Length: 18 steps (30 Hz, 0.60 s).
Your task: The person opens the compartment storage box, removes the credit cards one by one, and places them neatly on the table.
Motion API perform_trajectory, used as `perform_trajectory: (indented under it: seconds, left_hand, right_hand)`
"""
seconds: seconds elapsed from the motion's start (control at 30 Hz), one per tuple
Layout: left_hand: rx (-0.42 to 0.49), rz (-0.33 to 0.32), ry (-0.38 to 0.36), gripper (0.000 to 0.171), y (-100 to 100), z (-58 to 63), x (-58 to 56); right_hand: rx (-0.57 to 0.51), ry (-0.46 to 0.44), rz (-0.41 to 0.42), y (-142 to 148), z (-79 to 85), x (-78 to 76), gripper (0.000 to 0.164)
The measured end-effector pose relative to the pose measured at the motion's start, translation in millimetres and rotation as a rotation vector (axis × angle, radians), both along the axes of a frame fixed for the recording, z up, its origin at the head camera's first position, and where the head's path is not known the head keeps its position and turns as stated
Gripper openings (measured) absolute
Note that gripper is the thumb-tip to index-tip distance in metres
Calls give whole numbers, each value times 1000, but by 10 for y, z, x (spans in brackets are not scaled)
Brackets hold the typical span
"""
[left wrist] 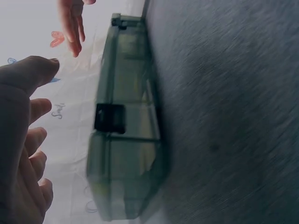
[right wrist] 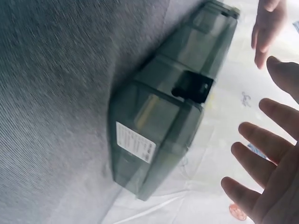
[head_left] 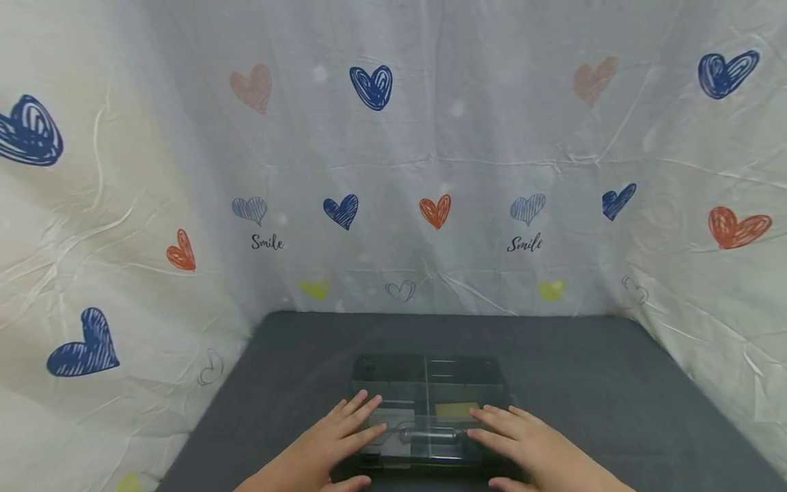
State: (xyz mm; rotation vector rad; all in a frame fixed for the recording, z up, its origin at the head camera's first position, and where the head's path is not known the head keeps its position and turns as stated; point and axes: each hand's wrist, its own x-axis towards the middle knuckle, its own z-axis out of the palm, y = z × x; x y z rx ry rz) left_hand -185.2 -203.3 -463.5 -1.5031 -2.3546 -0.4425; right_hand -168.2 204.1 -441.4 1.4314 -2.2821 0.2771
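Note:
A see-through, dark-tinted plastic case (head_left: 467, 372) lies flat with its lid down. Its handle (head_left: 433, 435) runs along the near side, and a black latch (left wrist: 110, 118) shows in the left wrist view. Through the lid show a yellowish flat piece (head_left: 456, 410) and a whitish piece (head_left: 396, 441). My left hand (head_left: 328, 441) hovers over the case's left side, fingers spread, holding nothing. Over the right side, my right hand (head_left: 522, 441) is likewise spread and holds nothing. Both wrist views show a gap between the fingers and the case.
Dark grey cloth (head_left: 295, 369) covers the table under the case. White curtains (head_left: 393, 260) printed with hearts and the word "Smile" enclose the back and both sides. A white label (right wrist: 135, 141) is stuck on the case's end.

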Motion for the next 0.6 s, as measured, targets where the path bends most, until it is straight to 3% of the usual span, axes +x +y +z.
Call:
perform_trajectory:
  seconds: [0.1, 0.3, 0.47, 0.6]
  left_hand:
    - [-7, -37, -13, 73, -1, -92, 6]
    - [-16, -127, -100, 82, -38, -239, -48]
    - [-28, -145, -182, 75, -70, -308, -63]
    - [-44, -134, -108, 68, -71, -314, -78]
  right_hand:
    - [-1, 21, 32, -6, -65, -22, 59]
    - [-8, -1, 97, -22, -180, -63, 41]
    - [-23, 6, 123, -30, -258, -94, 27]
    - [-111, -92, 133, -62, -275, -94, 25]
